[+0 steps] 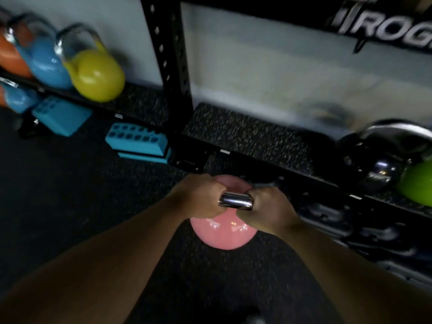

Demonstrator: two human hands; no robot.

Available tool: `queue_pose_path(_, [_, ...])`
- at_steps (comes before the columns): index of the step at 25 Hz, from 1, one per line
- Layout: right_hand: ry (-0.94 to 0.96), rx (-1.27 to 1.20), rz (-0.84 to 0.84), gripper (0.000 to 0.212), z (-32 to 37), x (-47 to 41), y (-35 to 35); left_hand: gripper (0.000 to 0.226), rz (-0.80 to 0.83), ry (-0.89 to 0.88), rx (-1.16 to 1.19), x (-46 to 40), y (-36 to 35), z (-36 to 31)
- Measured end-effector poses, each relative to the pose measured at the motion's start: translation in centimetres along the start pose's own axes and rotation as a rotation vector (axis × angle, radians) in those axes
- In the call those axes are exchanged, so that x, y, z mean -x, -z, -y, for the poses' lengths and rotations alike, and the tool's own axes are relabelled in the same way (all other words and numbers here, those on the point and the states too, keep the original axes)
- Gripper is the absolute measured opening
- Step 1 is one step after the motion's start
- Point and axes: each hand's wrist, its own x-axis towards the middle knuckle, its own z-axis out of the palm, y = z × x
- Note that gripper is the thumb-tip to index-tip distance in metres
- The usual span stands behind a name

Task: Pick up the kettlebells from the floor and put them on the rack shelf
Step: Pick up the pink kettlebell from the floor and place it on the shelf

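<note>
Dark speckled rubber floor (70, 195) fills the lower part of the view, and a pale wall stands behind a black steel rack whose perforated upright (168, 54) rises just left of centre. Low in front of that upright, the rack shelf (257, 139), lined with speckled matting, runs off to the right. Both hands hold the pink kettlebell (222, 232) by its chrome handle (236, 201): the left hand (201, 195) is wrapped round the handle's left end and the right hand (268, 206) round its right end, each grip shut tight on the metal, with a short bare stretch of handle showing between them. The pink ball hangs below the hands, in front of the shelf's front edge and above the floor; whether it touches the floor cannot be told. On the shelf at the far right sit a black kettlebell (378, 164) and, touching it, a green kettlebell (418, 183) cut by the frame edge. On another shelf at the upper left stand a yellow kettlebell (95, 76), a blue kettlebell (46, 64) and an orange kettlebell (11, 57) in a close row. Two teal blocks (138, 141) with rows of holes lie on the floor near the upright's foot. Everything is somewhat blurred.
</note>
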Motion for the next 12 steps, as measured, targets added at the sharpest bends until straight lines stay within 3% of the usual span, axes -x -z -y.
queue_pose_path(5, [0.005, 0.039, -0.117, 0.018, -1.4, -10.0, 7.9, 0.026, -0.14, -0.036, -0.113, -9.7, 8.3, 2.5])
queue_pose_path(9, [-0.043, 0.023, -0.262, 0.027, -2.7, -15.5, 9.6, 0.024, -0.186, -0.088, -0.145, -16.1, 10.4, 5.0])
queue_pose_path(12, [-0.126, -0.016, -0.253, 0.027, -4.9, -18.3, 9.3, 0.018, -0.153, -0.148, -0.108, -20.6, 10.3, 6.1])
